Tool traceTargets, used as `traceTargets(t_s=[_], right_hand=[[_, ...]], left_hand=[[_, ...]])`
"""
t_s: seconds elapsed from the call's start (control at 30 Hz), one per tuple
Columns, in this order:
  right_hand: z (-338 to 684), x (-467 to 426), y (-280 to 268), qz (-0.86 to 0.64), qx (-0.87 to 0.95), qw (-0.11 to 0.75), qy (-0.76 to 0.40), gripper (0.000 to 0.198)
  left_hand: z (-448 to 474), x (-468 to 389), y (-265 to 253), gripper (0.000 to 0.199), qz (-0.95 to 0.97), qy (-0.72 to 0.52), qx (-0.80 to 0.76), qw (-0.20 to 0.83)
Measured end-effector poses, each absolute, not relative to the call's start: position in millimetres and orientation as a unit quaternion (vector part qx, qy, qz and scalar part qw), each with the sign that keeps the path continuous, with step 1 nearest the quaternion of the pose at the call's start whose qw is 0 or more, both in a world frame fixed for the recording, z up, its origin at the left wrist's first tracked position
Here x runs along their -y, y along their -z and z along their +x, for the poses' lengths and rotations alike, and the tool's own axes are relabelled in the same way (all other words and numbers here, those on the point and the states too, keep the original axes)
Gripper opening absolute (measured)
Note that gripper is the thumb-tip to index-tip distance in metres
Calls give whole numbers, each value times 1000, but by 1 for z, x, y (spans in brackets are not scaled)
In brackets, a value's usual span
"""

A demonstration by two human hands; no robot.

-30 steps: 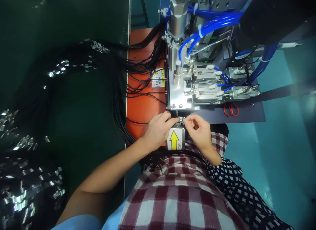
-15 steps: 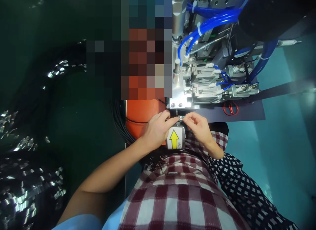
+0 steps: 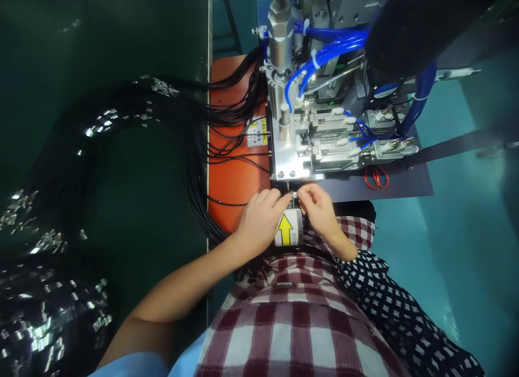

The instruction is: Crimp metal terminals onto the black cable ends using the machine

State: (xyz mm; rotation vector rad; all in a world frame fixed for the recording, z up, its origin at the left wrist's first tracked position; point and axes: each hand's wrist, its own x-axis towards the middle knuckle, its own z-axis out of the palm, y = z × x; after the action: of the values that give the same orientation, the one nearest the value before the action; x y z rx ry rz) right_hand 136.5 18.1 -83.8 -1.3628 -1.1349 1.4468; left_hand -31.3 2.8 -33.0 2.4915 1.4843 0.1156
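Observation:
My left hand (image 3: 261,217) is closed, its thumb stretched toward a small silvery connector-like piece (image 3: 294,195) just below the machine's metal plate (image 3: 290,162). A thin black cable (image 3: 229,204) runs over the orange surface and disappears under that hand. Facing it from the other side, my right hand (image 3: 319,208) pinches at the silvery piece with thumb and forefinger. Its exact shape is too small to make out. Directly below the fingertips lies a white label (image 3: 286,228) with a yellow arrow.
Several black cables (image 3: 239,118) cross the orange surface (image 3: 239,177) to the machine's edge. A large shiny-ended cable bundle (image 3: 44,323) lies left. Blue air tubes (image 3: 344,45) and cylinders (image 3: 336,153) fill the machine's right side. Red-handled scissors (image 3: 376,177) lie on the dark board (image 3: 405,185).
The view has shifted slightly, so the machine appears lower and further left. Both hands stay together at the small silvery piece. The pixelated patch over the machine's left side is gone.

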Motion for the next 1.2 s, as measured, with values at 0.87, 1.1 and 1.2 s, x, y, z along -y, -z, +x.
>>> traceTargets(t_s=[0.87, 1.1, 1.2], right_hand=[[136, -15, 82, -555, 469, 403, -557, 26], [134, -17, 86, -520, 371, 416, -647, 29], [135, -18, 87, -510, 370, 418, -654, 30]], left_hand=[[-30, -4, 40, 36, 849, -60, -507, 135], [-24, -4, 44, 35, 850, -58, -515, 98], [-34, 0, 44, 35, 833, -130, -516, 154]])
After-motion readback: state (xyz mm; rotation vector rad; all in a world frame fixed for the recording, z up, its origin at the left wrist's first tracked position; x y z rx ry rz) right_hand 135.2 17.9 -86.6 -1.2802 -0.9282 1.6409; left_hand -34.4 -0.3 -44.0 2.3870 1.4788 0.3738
